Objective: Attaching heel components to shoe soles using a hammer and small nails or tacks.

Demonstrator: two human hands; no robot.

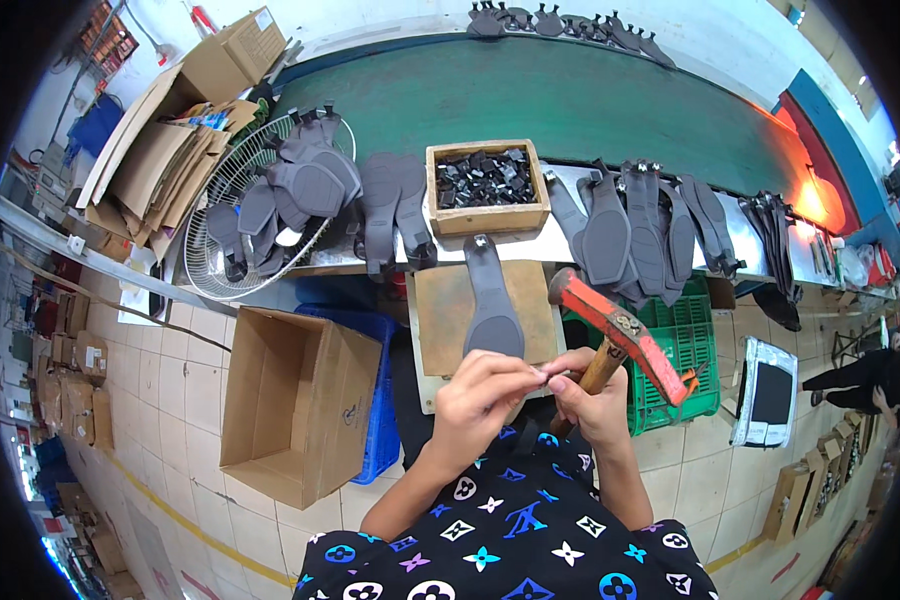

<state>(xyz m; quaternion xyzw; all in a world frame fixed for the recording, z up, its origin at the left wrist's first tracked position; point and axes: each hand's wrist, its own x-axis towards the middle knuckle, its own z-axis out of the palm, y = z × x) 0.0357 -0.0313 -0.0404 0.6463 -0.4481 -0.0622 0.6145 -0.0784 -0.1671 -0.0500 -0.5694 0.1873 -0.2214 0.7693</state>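
My right hand (598, 404) is wrapped round the wooden handle of a hammer (618, 328) with a worn red head, which points up and to the right. Close beside it, my left hand (478, 402) is closed in a pinch. The fingertips of both hands meet, and whatever is between them is too small to make out. Just beyond them a dark grey shoe sole (490, 312) lies on a tan work board (435, 305), a small fitting at its narrow far end. Behind the board stands a wooden box (490, 219) full of small black pieces.
A white wire basket (202, 262) of soles stands left; more soles (610, 230) lie right along the metal bench. A green conveyor belt (530, 95) runs behind, near an orange glow. Below are a cardboard box (270, 410), a blue crate (382, 440) and a green crate (705, 385).
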